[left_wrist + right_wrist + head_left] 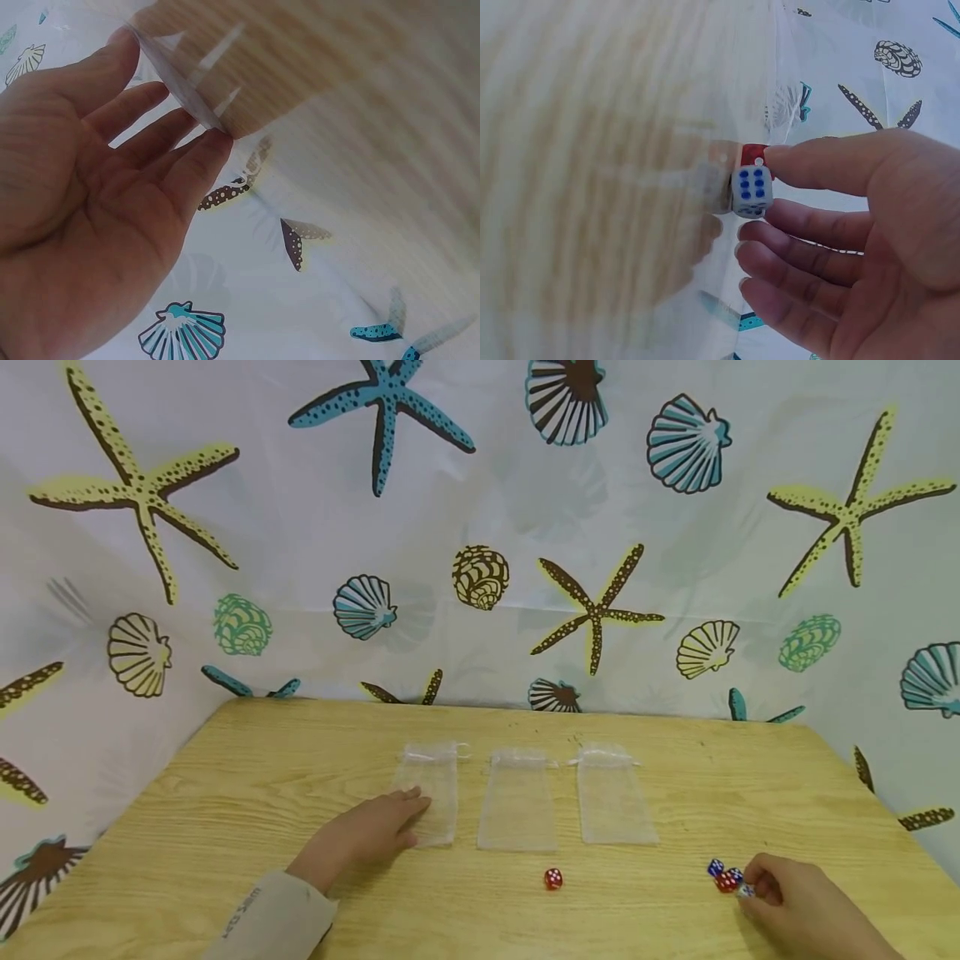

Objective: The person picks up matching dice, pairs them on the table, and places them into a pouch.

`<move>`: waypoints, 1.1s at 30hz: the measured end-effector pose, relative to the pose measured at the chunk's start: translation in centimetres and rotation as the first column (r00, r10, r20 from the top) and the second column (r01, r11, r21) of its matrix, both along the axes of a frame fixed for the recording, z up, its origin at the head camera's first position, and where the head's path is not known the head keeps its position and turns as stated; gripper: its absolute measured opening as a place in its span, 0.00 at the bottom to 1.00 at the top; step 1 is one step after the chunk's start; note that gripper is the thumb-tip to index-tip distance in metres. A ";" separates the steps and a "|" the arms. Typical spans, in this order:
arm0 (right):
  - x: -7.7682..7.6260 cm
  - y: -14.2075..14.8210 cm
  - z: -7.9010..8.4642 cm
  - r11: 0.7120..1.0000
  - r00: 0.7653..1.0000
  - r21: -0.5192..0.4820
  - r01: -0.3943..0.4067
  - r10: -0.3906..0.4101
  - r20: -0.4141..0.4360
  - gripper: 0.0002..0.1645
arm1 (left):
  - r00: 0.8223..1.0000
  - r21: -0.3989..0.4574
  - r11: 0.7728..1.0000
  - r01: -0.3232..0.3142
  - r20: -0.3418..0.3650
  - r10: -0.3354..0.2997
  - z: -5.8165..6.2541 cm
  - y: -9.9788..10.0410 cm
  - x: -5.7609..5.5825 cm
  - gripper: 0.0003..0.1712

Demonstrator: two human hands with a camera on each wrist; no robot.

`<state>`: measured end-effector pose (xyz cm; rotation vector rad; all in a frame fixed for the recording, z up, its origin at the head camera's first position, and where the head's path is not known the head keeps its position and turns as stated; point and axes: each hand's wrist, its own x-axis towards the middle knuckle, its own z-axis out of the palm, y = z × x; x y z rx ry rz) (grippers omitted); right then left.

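My left hand rests on the lower left part of a sheer white drawstring pouch, its fingers fairly straight. In the left wrist view, the fingertips touch the pouch or tabletop; the sheer cloth itself is hard to make out. At the right, my right hand pinches a white die with blue pips between thumb and index finger. Against that die are a red die and a blue die, with another blue die just left of them.
Two more sheer pouches lie in the row, a middle pouch and a right pouch. A lone red die sits in front of the middle pouch. Behind the wooden table hangs a white cloth printed with shells and starfish.
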<state>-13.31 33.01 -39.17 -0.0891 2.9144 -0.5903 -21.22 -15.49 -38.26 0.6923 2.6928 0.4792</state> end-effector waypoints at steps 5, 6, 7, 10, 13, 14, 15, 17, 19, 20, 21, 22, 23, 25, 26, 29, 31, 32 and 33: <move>0.0 -0.2 0.0 1.000 1.000 0.004 -0.004 0.004 -0.027 0.13 | 1.000 -0.009 1.000 -0.016 0.004 0.016 -0.1 0.0 0.1 0.32; 0.0 -0.3 0.0 1.000 1.000 0.000 -0.005 0.005 -0.028 0.14 | 1.000 -0.011 1.000 -0.019 0.004 0.019 -0.1 0.0 0.1 0.32; 0.0 -0.3 0.1 1.000 0.999 0.001 -0.005 0.005 -0.033 0.14 | 1.000 -0.014 1.000 -0.021 0.004 0.021 -0.1 0.0 0.1 0.32; -0.2 -0.5 0.1 1.000 0.999 -0.007 -0.019 0.019 -0.042 0.13 | 1.000 -0.014 1.000 -0.022 0.002 0.022 0.0 0.0 0.2 0.32; -0.3 -0.6 0.1 0.999 0.995 0.004 -0.055 0.055 -0.078 0.12 | 1.000 -0.013 1.000 -0.017 0.003 0.017 0.2 0.1 0.2 0.32; -0.3 -0.6 0.1 0.997 0.993 0.006 -0.074 0.074 -0.096 0.12 | 1.000 -0.012 1.000 -0.018 0.003 0.018 0.2 0.1 0.2 0.32; -0.3 -0.7 0.1 0.996 0.990 0.012 -0.088 0.089 -0.109 0.12 | 1.000 -0.012 1.000 -0.019 0.003 0.019 0.2 0.1 0.2 0.32; -0.3 -0.8 0.1 0.994 0.987 0.019 -0.104 0.105 -0.124 0.12 | 1.000 -0.009 1.000 -0.019 -0.003 0.019 0.2 0.1 0.2 0.32; -0.4 -1.0 0.0 0.993 0.985 0.015 -0.117 0.118 -0.124 0.12 | 1.000 -0.005 1.000 -0.017 -0.012 0.017 0.1 0.1 0.3 0.31; -0.5 -1.0 0.0 0.993 0.986 0.011 -0.119 0.120 -0.118 0.12 | 1.000 -0.004 1.000 -0.016 -0.016 0.016 0.1 0.0 0.3 0.31; -0.6 -1.1 0.0 0.993 0.987 0.006 -0.116 0.116 -0.109 0.12 | 1.000 -0.002 1.000 -0.015 -0.020 0.015 0.0 0.0 0.3 0.31; -0.7 -1.2 0.0 0.993 0.987 0.004 -0.121 0.121 -0.109 0.12 | 1.000 -0.001 1.000 -0.014 -0.025 0.014 -0.1 -0.1 0.3 0.30; -0.8 -1.2 0.0 0.992 0.986 0.002 -0.127 0.126 -0.108 0.12 | 1.000 0.000 1.000 -0.013 -0.027 0.013 -0.1 -0.1 0.3 0.30; -0.9 -1.2 -0.1 0.991 0.985 0.003 -0.134 0.134 -0.109 0.12 | 0.999 -0.003 1.000 -0.010 -0.030 0.010 -0.1 -0.1 0.4 0.30; -1.0 -1.3 -0.1 0.991 0.985 0.004 -0.135 0.135 -0.110 0.11 | 0.999 -0.005 1.000 -0.011 -0.031 0.011 0.0 -0.1 0.4 0.30; -1.0 -1.4 -0.1 0.990 0.983 0.016 -0.137 0.138 -0.121 0.10 | 0.999 -0.008 1.000 -0.011 -0.030 0.011 0.0 0.0 0.4 0.30; -0.9 -1.5 -0.1 0.991 0.983 0.021 -0.129 0.131 -0.126 0.10 | 1.000 -0.008 1.000 -0.012 -0.024 0.012 0.1 0.0 0.4 0.30; -0.9 -1.6 0.0 0.992 0.984 0.019 -0.125 0.127 -0.128 0.09 | 1.000 -0.008 1.000 -0.010 -0.022 0.010 0.1 0.0 0.4 0.30; -0.9 -1.6 0.1 0.991 0.981 0.021 -0.131 0.132 -0.138 0.09 | 1.000 -0.006 1.000 -0.009 -0.020 0.008 0.1 0.0 0.3 0.31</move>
